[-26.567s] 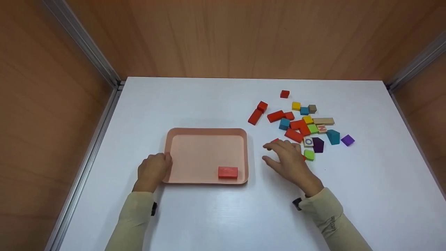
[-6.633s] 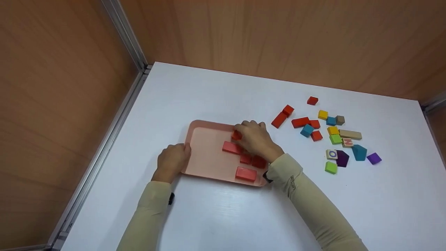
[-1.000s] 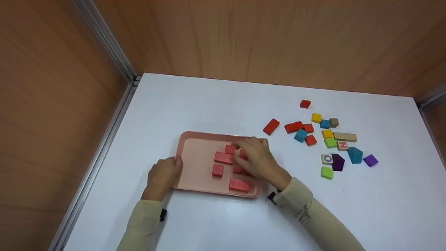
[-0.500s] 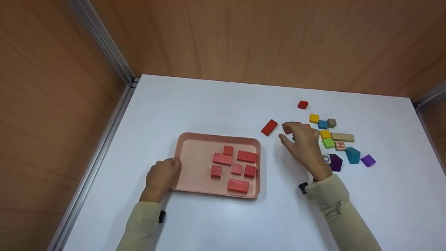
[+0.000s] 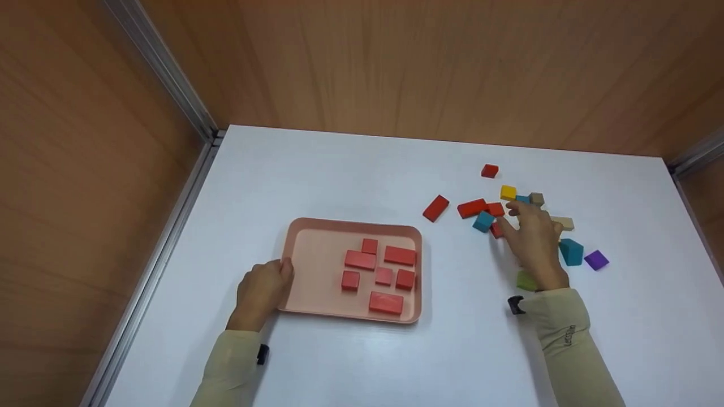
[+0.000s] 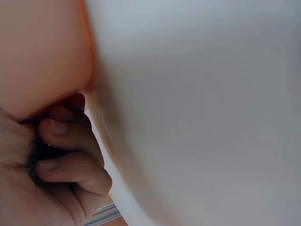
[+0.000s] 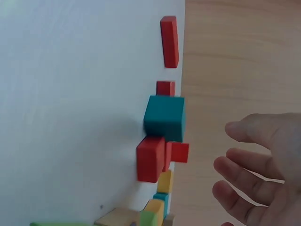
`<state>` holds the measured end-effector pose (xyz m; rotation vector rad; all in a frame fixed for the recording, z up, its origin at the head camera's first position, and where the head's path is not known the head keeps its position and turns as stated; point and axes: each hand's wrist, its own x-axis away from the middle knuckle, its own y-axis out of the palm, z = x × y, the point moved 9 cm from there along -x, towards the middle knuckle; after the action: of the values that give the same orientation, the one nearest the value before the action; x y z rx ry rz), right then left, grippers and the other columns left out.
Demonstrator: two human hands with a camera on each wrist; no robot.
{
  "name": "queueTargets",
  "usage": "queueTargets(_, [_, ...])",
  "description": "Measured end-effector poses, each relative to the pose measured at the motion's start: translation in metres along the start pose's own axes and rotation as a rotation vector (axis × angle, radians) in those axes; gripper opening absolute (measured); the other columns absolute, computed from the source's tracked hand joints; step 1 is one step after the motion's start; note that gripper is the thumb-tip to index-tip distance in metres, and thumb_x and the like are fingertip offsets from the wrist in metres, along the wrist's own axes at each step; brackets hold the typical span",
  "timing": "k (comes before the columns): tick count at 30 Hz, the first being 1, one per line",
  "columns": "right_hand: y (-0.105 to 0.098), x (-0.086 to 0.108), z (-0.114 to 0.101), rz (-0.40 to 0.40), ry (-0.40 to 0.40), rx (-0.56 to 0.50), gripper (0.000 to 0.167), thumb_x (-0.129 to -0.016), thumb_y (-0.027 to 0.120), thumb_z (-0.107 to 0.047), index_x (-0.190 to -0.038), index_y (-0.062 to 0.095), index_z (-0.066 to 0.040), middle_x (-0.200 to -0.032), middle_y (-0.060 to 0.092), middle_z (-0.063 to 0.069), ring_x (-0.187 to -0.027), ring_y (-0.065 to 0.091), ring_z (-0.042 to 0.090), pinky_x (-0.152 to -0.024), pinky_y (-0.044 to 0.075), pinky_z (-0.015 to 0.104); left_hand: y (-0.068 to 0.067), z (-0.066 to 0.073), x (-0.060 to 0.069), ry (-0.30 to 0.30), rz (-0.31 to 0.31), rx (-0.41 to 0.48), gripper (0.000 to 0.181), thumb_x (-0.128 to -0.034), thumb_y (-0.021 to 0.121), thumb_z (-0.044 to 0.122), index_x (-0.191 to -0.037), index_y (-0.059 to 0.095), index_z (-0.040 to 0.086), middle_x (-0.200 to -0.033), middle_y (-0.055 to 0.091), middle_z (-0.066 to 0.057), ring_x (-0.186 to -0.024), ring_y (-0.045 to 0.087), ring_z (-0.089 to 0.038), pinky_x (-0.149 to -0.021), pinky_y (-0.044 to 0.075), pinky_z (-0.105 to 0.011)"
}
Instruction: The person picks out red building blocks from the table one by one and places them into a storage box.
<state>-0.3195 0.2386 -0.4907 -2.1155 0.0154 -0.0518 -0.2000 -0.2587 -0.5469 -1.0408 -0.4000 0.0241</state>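
Note:
The left hand (image 5: 260,291) grips the left rim of the pink tray (image 5: 305,224); in the left wrist view its fingers (image 6: 70,136) curl under the tray's edge (image 6: 42,56). Several red blocks lie in the tray's right half, among them a long one (image 5: 386,303). Over the block group at the right, the right hand (image 5: 534,240) hovers with fingers apart, holding nothing. Just left of it are a red cube (image 5: 496,229) and a blue cube (image 5: 483,221). The right wrist view shows the spread right hand (image 7: 258,169) beside the teal-blue cube (image 7: 164,117) and a red cube (image 7: 150,159).
Outside the tray lie a long red block (image 5: 436,208), another (image 5: 472,208) and a red cube (image 5: 490,170) farther back. Yellow (image 5: 508,193), green (image 5: 526,281), teal (image 5: 571,252) and purple (image 5: 596,260) blocks are around the right hand. Wooden walls stand behind and beside the table.
The right hand has left the tray and moved right over the block group. Several red blocks have come into the tray since the oldest frame. The left hand still grips the tray's rim.

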Motion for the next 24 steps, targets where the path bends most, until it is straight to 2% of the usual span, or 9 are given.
queueTargets(5, [0.015, -0.004, 0.017, -0.073, 0.050, 0.059, 0.056, -0.095, 0.071, -0.030, -0.139, 0.052, -0.001, -0.124, 0.057, 0.023, -0.116, 0.049, 0.041, -0.089, 0.026, 0.059, -0.001, 0.000, 0.001, 0.001, 0.002, 0.007, 0.050, -0.1059, 0.035, 0.038, -0.071, 0.057, 0.010, -0.061, 0.054, -0.007, -0.057, 0.051, -0.023, -0.051, 0.038, -0.035])
queueTargets(9, [0.027, -0.005, 0.024, -0.101, 0.054, 0.083, 0.060, -0.093, 0.073, -0.030, -0.137, 0.053, 0.004, -0.118, 0.059, 0.024, -0.114, 0.050, 0.040, -0.087, 0.027, 0.060, 0.000, -0.001, 0.001, -0.007, -0.006, 0.012, 0.050, -0.1061, 0.034, 0.038, -0.072, 0.058, 0.010, -0.062, 0.054, -0.007, -0.058, 0.052, -0.023, -0.052, 0.038, -0.035])
queueTargets(16, [0.033, -0.005, 0.029, -0.078, 0.067, 0.083, 0.052, -0.092, 0.074, -0.024, -0.131, 0.058, 0.007, -0.116, 0.060, 0.024, -0.113, 0.050, 0.040, -0.090, 0.024, 0.065, 0.001, 0.000, 0.000, 0.011, 0.000, 0.006, 0.050, -0.1057, 0.034, 0.037, -0.068, 0.054, 0.010, -0.060, 0.053, -0.007, -0.056, 0.052, -0.023, -0.052, 0.040, -0.036])
queueTargets(20, [0.027, -0.005, 0.028, -0.056, 0.072, 0.079, 0.049, -0.092, 0.074, -0.022, -0.128, 0.060, 0.007, -0.113, 0.061, 0.024, -0.109, 0.052, 0.041, -0.089, 0.026, 0.063, 0.001, 0.001, 0.000, 0.027, 0.004, -0.004, 0.050, -0.1058, 0.033, 0.036, -0.067, 0.053, 0.010, -0.060, 0.053, -0.006, -0.055, 0.052, -0.022, -0.051, 0.041, -0.036])
queueTargets(24, [0.019, -0.003, 0.024, -0.030, 0.084, 0.077, 0.053, -0.091, 0.075, -0.028, -0.129, 0.058, 0.006, -0.114, 0.059, 0.025, -0.109, 0.052, 0.041, -0.086, 0.029, 0.059, 0.000, 0.000, 0.000, 0.026, 0.010, 0.001, 0.050, -0.1058, 0.034, 0.035, -0.068, 0.054, 0.010, -0.062, 0.056, -0.007, -0.056, 0.052, -0.023, -0.052, 0.042, -0.037])
